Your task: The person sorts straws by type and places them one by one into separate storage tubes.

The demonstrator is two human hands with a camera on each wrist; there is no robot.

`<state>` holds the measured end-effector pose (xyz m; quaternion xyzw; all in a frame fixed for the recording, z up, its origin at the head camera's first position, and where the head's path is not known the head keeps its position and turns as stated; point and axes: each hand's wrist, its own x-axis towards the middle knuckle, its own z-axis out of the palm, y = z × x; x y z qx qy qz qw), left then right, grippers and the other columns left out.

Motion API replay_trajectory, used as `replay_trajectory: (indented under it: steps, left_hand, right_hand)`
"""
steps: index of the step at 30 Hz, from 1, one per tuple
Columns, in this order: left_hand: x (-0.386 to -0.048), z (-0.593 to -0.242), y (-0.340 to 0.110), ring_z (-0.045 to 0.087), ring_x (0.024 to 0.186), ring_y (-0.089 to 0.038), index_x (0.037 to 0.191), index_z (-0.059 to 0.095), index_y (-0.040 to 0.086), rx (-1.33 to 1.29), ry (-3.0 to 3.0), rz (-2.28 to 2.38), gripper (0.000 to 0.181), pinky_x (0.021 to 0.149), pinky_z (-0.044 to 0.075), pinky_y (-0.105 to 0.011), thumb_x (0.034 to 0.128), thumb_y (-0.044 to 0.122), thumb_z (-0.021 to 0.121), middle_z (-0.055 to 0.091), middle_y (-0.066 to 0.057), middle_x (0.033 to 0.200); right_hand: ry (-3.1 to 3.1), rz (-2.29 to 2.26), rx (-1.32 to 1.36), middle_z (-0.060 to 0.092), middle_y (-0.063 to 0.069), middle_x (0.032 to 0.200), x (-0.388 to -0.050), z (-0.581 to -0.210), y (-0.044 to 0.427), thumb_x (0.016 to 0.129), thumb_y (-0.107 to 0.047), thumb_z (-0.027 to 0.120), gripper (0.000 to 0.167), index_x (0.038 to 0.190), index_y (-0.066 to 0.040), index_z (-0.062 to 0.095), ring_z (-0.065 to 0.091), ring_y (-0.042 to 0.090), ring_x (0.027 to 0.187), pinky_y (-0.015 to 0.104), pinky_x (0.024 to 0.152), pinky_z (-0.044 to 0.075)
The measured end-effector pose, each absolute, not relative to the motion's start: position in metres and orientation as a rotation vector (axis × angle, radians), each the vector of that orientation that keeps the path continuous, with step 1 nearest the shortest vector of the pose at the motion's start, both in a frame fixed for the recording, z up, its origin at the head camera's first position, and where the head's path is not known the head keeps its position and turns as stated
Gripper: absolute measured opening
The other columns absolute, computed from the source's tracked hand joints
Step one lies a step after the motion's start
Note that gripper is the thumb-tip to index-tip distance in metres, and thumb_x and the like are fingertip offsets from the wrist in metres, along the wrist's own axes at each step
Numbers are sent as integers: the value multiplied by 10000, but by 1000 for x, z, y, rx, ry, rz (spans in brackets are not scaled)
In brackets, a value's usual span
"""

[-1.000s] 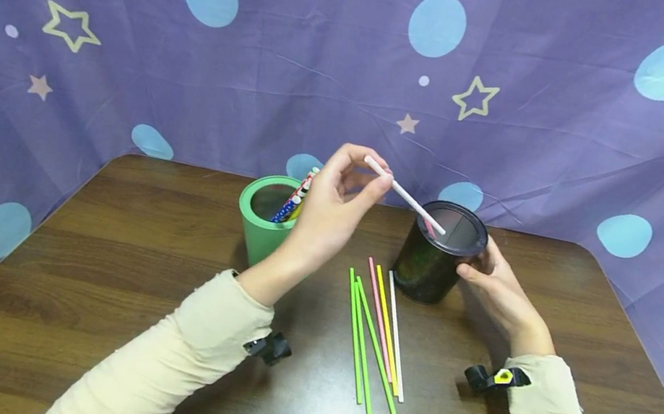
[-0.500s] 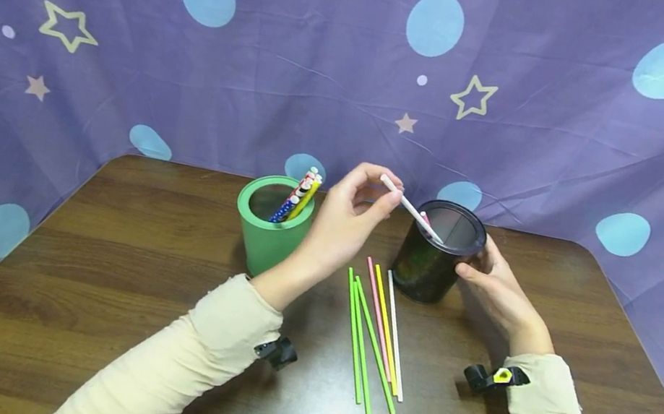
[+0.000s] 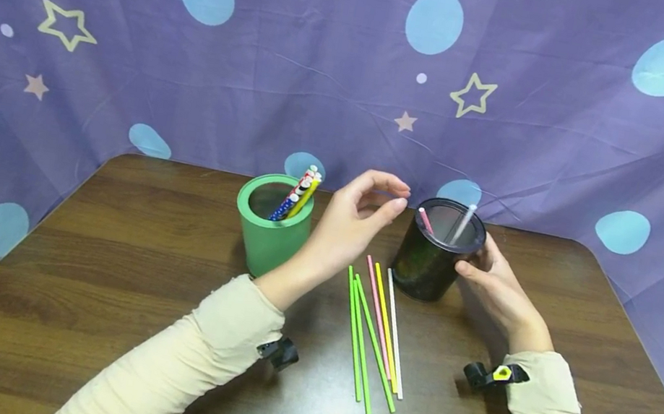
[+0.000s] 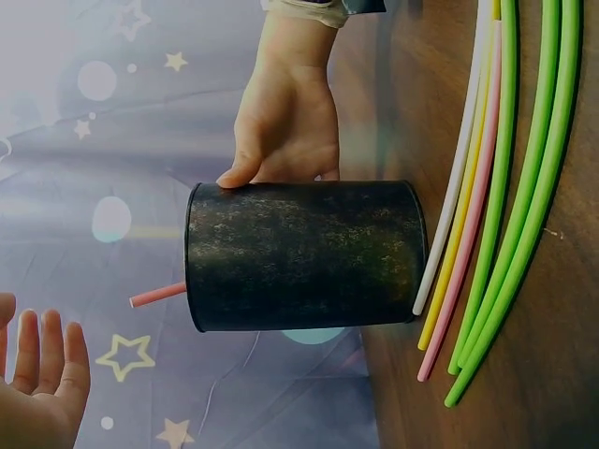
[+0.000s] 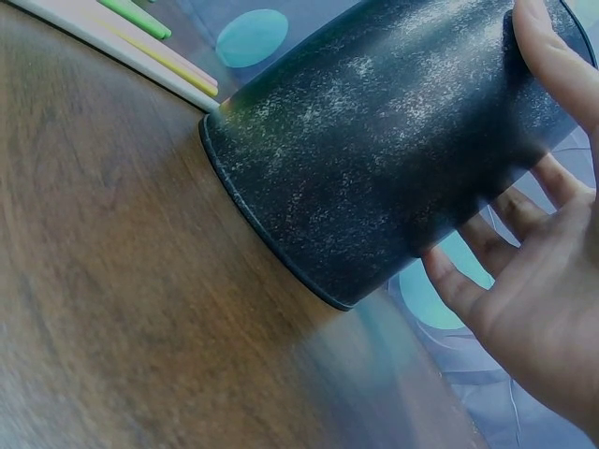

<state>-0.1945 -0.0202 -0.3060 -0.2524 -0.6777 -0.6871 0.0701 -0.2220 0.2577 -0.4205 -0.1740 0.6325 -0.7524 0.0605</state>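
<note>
A black can (image 3: 430, 267) stands upright on the table, and my right hand (image 3: 505, 294) grips its right side, thumb in front and fingers behind. Inside it a thin white stick (image 3: 463, 225), slightly blurred, leans to the right, and a pink stick (image 3: 426, 221) leans to the left. Just left of the can's rim, in the air, is my left hand (image 3: 349, 228), holding nothing, its fingers bent loosely and apart from the thumb. The left wrist view shows the pink stick (image 4: 157, 295) poking out of the can's mouth.
Several loose sticks lie in front of the can: green ones (image 3: 362, 344), a pink, a yellow (image 3: 386, 326) and a white. Behind my left forearm stands a green can (image 3: 266, 247) with several patterned pens (image 3: 297, 197). A purple curtain (image 3: 331, 53) hangs behind the table.
My left hand moved right and slightly down, then let go of the white stick. That stick dropped into the black can and tipped to the right. The right hand has stayed put.
</note>
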Motion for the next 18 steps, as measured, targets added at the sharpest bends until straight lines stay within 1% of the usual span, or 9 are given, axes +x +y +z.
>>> replay_trajectory:
  steps: [5, 9, 12, 14, 16, 18]
  left_hand:
    - [-195, -309, -22, 644, 1042, -203, 1140, 619, -17, -762, -2048, -2073, 192, 848, 502, -254, 960, 50, 631, 639, -125, 1151]
    - [-194, -312, -24, 640, 1048, -187, 1142, 619, -20, -761, -2076, -2077, 190, 867, 509, -265, 964, 46, 624, 647, -132, 1141]
    - [-192, -316, -27, 635, 1040, -185, 1142, 617, -33, -755, -2104, -2076, 190, 876, 529, -320, 965, 35, 618, 653, -162, 1126]
    - [-191, -320, -29, 638, 1023, -196, 1145, 614, -41, -738, -2126, -2094, 194, 876, 542, -383, 964, 28, 616, 652, -189, 1128]
    - [-189, -324, -30, 651, 993, -203, 1154, 609, -51, -710, -2160, -2132, 208, 844, 556, -419, 959, 21, 618, 653, -205, 1131]
    - [-186, -328, -32, 665, 963, -208, 1174, 607, -49, -661, -2214, -2186, 226, 802, 565, -394, 961, 26, 617, 658, -212, 1138]
  right_hand:
    - [1919, -2272, -537, 418, 86, 1394, -223, -421, 258, 937, -30, 652, 713, 1537, -122, 279, 426, 168, 1268, 241, 1050, 370]
    - [1907, -2277, -539, 399, 100, 1401, -223, -420, 259, 935, -32, 658, 723, 1541, -109, 271, 422, 165, 1261, 236, 1051, 369]
    - [1908, -2276, -535, 395, 100, 1405, -223, -420, 259, 935, -34, 659, 727, 1543, -112, 268, 422, 161, 1265, 231, 1051, 368]
    - [1912, -2273, -529, 401, 89, 1401, -223, -420, 259, 936, -31, 656, 719, 1539, -123, 275, 422, 159, 1264, 230, 1049, 369]
    - [1916, -2269, -523, 412, 68, 1392, -222, -420, 259, 939, -31, 652, 706, 1534, -137, 287, 423, 154, 1261, 229, 1046, 371]
    - [1920, -2267, -519, 417, 59, 1388, -222, -420, 259, 939, -32, 652, 697, 1528, -146, 297, 423, 152, 1256, 229, 1043, 372]
